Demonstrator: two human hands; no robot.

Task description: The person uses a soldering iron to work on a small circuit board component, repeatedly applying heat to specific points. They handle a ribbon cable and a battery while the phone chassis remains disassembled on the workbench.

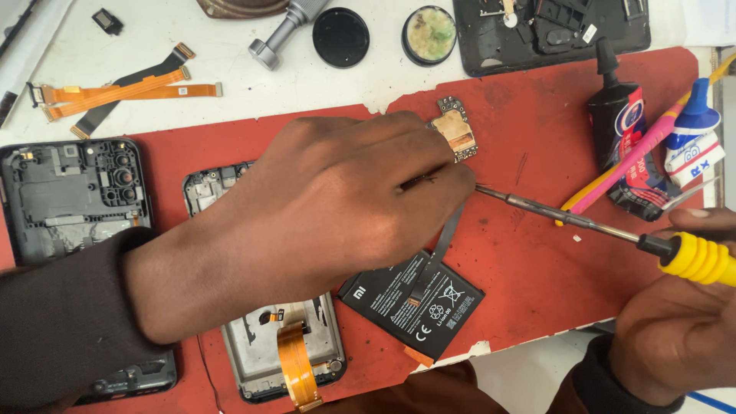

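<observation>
Red work mat (537, 138), worn at its edges, covers most of a white bench. Left hand (337, 207), largest item, centre of view: fingers bent down over an opened phone frame (261, 360), tips pinching a small circuit board (455, 132) with copper-coloured shield at 1 o'clock from the knuckles; grasp closed on that board. Right hand (675, 337), at 4 o'clock: clenched around the yellow ribbed handle of a screwdriver (613, 230), whose steel shaft runs toward 10 o'clock and disappears under the left fingertips. Phone frame itself mostly hidden by the left hand; an orange flex ribbon (295, 368) shows at its lower end. Second phone housing (73, 192), dark grey, at 9 o'clock, partly under the left sleeve. Third dark housing (552, 31) at 1 o'clock on the bench. Black rectangular battery (410, 299), tilted, white printed label and symbols, at 5 o'clock from the left hand, with a dark flex strip rising from it. Black glue tube (625, 138) with red-and-white label, at 3 o'clock; white-and-blue glue tube (694, 138) just beside it; pink and yellow sticks crossing both. Loose orange and black flex cables (123, 88) at 10 o'clock. Round black lid (340, 37) and round tin of paste (429, 34) at 12 o'clock.
</observation>
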